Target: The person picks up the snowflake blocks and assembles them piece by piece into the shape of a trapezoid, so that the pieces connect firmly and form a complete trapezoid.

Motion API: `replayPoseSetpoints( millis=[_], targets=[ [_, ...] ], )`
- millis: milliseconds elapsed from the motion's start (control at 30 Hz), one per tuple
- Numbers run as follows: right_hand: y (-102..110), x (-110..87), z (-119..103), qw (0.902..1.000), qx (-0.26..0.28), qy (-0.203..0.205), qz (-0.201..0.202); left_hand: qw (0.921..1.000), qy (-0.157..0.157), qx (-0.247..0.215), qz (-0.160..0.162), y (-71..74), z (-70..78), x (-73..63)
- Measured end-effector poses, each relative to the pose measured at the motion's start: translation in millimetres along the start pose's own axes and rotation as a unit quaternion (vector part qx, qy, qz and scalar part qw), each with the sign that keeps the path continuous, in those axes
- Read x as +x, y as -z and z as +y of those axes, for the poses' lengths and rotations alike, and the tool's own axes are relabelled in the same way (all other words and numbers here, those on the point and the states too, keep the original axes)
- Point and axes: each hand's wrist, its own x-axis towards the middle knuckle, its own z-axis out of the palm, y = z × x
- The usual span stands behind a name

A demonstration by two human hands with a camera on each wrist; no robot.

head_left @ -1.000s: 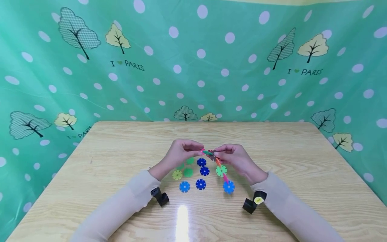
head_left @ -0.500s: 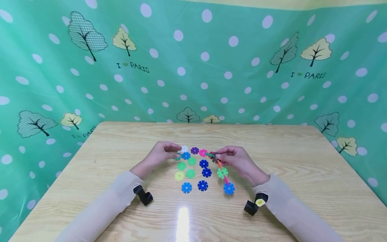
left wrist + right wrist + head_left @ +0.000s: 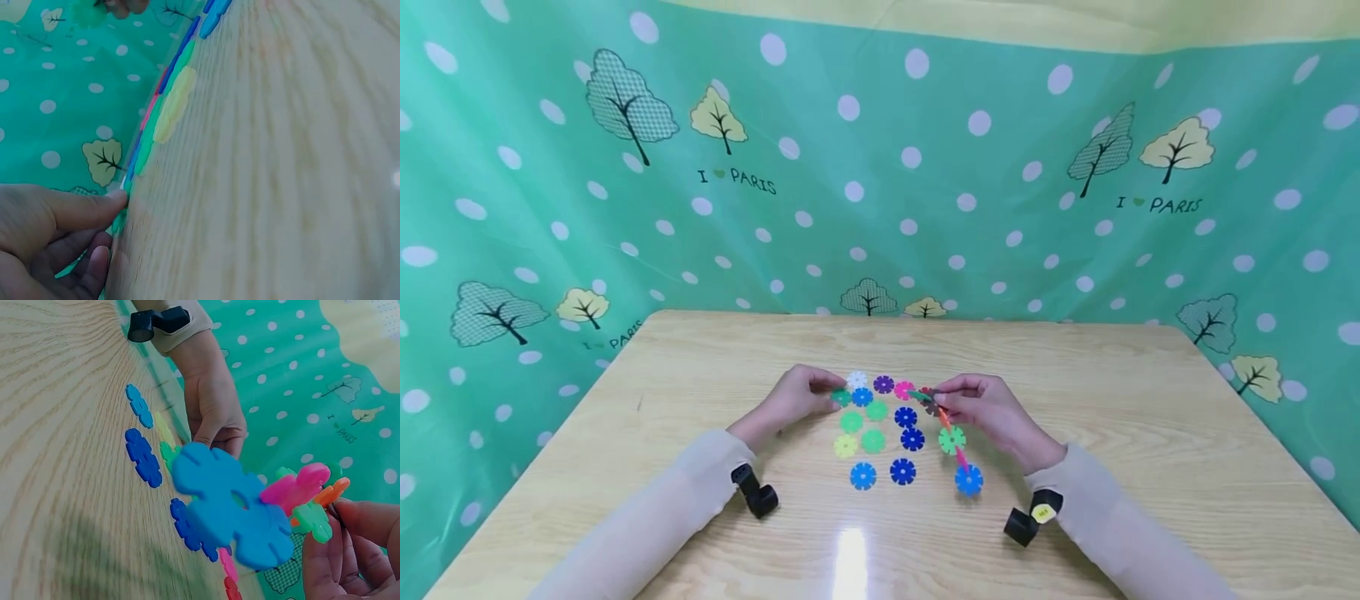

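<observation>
My right hand (image 3: pixel 988 408) pinches a dark brown snowflake disc (image 3: pixel 932 410) in a chain of interlocked plastic discs. From it hang an orange disc (image 3: pixel 945 419), a light green disc (image 3: pixel 952 439), a pink disc (image 3: pixel 962 457) and a blue disc (image 3: pixel 234 509) at the end. A dark green disc (image 3: pixel 919 396) is joined at the chain's upper end. My left hand (image 3: pixel 797 398) has thumb and fingers about the edge of a loose green disc (image 3: pixel 842 397), which lies on the table. In the left wrist view, the thumb touches this green disc (image 3: pixel 119 220).
Loose discs lie between the hands on the wooden table (image 3: pixel 715 358): white (image 3: pixel 857 380), purple (image 3: pixel 883 384), pink (image 3: pixel 904 389), yellow (image 3: pixel 846 446), several green and several blue (image 3: pixel 903 472). A green dotted curtain (image 3: pixel 880 167) stands behind the table.
My left hand has moved left from the chain's upper end to the green disc at the left of the loose discs. My right hand keeps its hold on the chain, almost unmoved.
</observation>
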Motion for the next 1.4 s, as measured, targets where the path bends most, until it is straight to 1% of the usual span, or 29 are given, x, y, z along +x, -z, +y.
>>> replayPoseSetpoints(
  millis=[200,333,400,500,700,900,1000,1067,1167,1300,1400],
  targets=[
    [0,-2.5,4,1.0,-0.001,0.002,0.002,0.9993,-0.026,0.026,0.004,-2.9,-2.4,-2.8],
    [1,-2.0,2,1.0,-0.002,0.002,0.005,0.9989,-0.04,0.023,0.0,-2.5,-3.2,-2.1],
    [1,-1.3,0,1.0,-0.001,0.002,0.005,0.9989,-0.041,0.025,0.002,-2.1,-4.1,-1.9],
    [2,-1.2,-1,1.0,0.0,0.001,0.004,0.9991,-0.032,0.029,0.006,-1.1,-4.8,-1.8],
    [4,-2.3,0,1.0,0.0,0.0,0.001,0.9984,-0.034,0.044,0.006,0.1,-5.0,-5.4],
    [4,-0.3,0,1.0,-0.003,0.0,0.004,0.9987,-0.029,0.041,0.005,4.0,-5.4,-6.1],
    [5,0.9,-1,1.0,0.0,0.0,0.009,0.9991,-0.027,0.033,0.004,6.3,-4.2,-5.0],
    [5,0.7,-1,0.9999,0.001,0.001,0.016,0.9995,-0.024,0.018,0.001,7.0,-2.4,-4.2],
    [4,0.2,-2,0.9995,0.003,0.0,0.031,0.9996,-0.027,-0.008,0.003,6.2,4.9,-3.5],
    [4,0.1,-3,0.9991,0.005,-0.005,0.041,0.9979,-0.035,-0.054,-0.006,1.9,22.4,-4.8],
    [4,0.0,-4,0.999,0.003,-0.009,0.044,0.9947,-0.039,-0.093,-0.022,-3.7,37.6,-6.6]
  ],
)
